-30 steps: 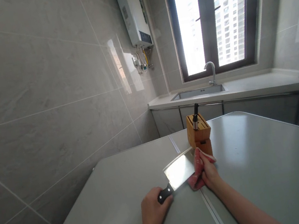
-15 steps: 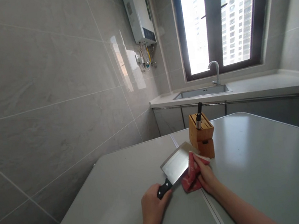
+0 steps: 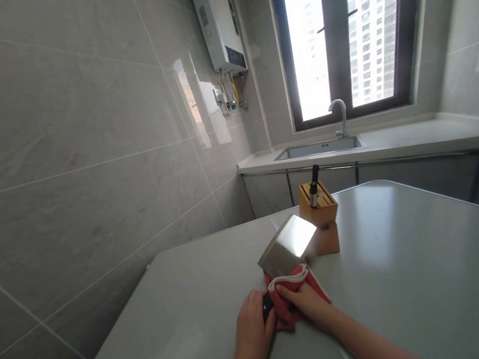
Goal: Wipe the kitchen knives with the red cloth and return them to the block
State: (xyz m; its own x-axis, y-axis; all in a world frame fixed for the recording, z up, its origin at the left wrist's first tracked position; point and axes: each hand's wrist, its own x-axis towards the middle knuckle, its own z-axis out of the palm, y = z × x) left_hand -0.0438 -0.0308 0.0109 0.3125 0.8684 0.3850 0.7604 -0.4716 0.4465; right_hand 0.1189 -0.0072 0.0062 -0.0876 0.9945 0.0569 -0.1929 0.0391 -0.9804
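A cleaver (image 3: 285, 248) with a broad shiny blade is held up over the table, its black handle in my left hand (image 3: 252, 327), which is closed round it. My right hand (image 3: 308, 303) grips a red cloth (image 3: 288, 303) with a white edge. The cloth lies against the blade's lower part near the handle and hides some of it. Just beyond the blade stands a wooden knife block (image 3: 322, 211); one black-handled tool (image 3: 314, 185) sticks up from its top. The blade overlaps the block's left side in view; whether they touch I cannot tell.
The pale table (image 3: 190, 322) has a seam running through its middle. Behind it, a counter (image 3: 407, 136) carries a sink (image 3: 321, 147) and a faucet (image 3: 341, 116) under a window. A water heater (image 3: 217, 21) hangs on the tiled wall to the left.
My right hand and the cloth have moved left and nearer along the blade, from its far half to the handle end. The blade has tilted and now reflects brightly.
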